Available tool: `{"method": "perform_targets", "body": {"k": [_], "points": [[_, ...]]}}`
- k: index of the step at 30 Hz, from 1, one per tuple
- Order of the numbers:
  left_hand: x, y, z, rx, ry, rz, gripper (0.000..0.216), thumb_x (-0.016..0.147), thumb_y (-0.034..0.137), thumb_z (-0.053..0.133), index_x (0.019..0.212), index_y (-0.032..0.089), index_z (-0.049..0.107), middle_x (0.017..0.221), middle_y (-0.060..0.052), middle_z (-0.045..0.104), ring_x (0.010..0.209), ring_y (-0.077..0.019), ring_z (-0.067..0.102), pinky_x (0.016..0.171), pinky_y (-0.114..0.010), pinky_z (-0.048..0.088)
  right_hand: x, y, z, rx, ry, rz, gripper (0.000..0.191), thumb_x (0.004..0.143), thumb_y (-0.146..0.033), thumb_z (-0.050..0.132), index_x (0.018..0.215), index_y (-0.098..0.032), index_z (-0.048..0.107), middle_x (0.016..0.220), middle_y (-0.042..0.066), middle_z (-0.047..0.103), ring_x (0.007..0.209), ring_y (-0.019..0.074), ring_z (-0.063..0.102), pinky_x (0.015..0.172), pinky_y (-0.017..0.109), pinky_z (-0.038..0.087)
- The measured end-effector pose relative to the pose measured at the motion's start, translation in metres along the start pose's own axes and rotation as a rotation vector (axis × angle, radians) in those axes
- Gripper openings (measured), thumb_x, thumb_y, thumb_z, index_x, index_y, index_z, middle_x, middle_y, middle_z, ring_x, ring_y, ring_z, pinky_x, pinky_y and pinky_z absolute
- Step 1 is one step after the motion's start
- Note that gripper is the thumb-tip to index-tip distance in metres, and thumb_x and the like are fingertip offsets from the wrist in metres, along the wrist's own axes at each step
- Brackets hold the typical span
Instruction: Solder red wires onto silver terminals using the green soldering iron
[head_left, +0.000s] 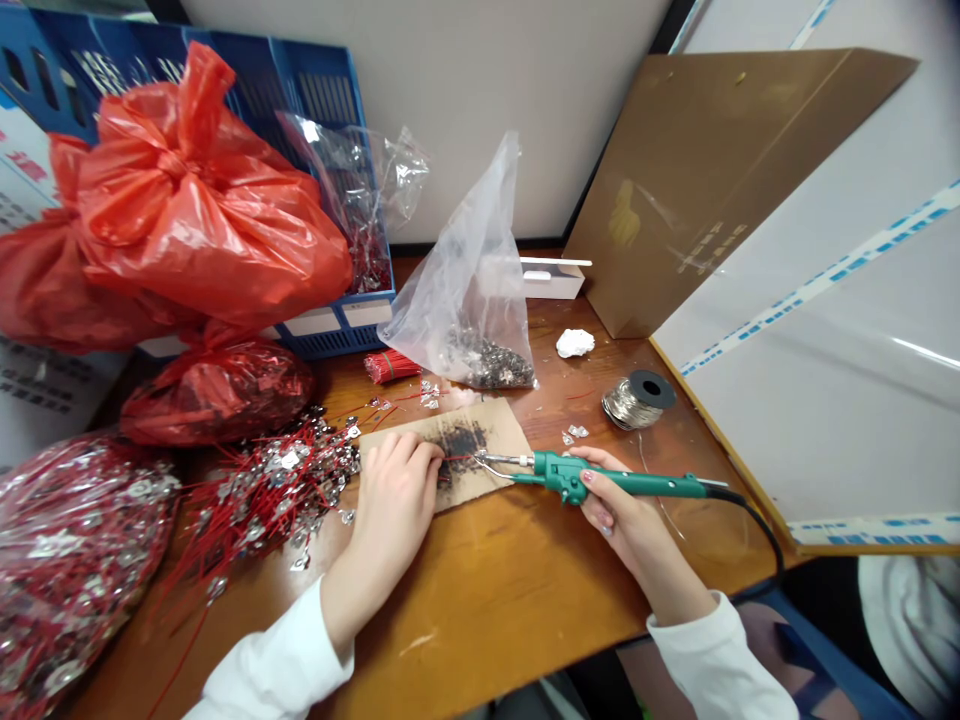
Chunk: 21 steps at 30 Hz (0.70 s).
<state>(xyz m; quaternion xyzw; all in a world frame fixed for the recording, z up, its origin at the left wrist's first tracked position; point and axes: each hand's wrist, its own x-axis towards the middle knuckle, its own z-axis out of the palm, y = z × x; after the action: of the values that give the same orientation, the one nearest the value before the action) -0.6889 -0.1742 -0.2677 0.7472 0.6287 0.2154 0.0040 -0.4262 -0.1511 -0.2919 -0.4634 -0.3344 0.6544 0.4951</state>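
My right hand [626, 505] is wrapped round a green soldering iron [637, 483], whose metal tip [495, 460] points left onto a scorched piece of cardboard [450, 450]. My left hand [397, 490] rests on that cardboard with fingers curled, pinching a thin red wire [456, 458] that meets the iron's tip. Just left of this hand lies a pile of red wires with silver metal tabs [262, 490].
A solder spool [639, 398] sits right of the cardboard, with a white wad [574, 343] behind it. A clear bag of metal parts [472, 290], red plastic bags [187, 210], a blue crate [330, 110] and a brown cardboard sheet [705, 170] ring the wooden table [510, 590].
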Motion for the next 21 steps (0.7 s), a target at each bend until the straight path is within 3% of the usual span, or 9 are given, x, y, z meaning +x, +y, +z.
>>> {"method": "perform_targets", "body": {"k": [21], "points": [[0.0,-0.0013,0.002,0.011,0.008,0.006,0.024,0.098,0.022,0.04,0.088,0.019,0.061,0.091,-0.008,0.064,0.088,-0.0254,0.052,0.076,-0.039,0.041,-0.0004,-0.0024,0.0018,0.012,0.013,-0.003,0.034,0.069,-0.034,0.078,0.097,-0.02,0.066,0.052,-0.008,0.042,0.038,0.0025,0.023,0.038,0.02,0.016]]}}
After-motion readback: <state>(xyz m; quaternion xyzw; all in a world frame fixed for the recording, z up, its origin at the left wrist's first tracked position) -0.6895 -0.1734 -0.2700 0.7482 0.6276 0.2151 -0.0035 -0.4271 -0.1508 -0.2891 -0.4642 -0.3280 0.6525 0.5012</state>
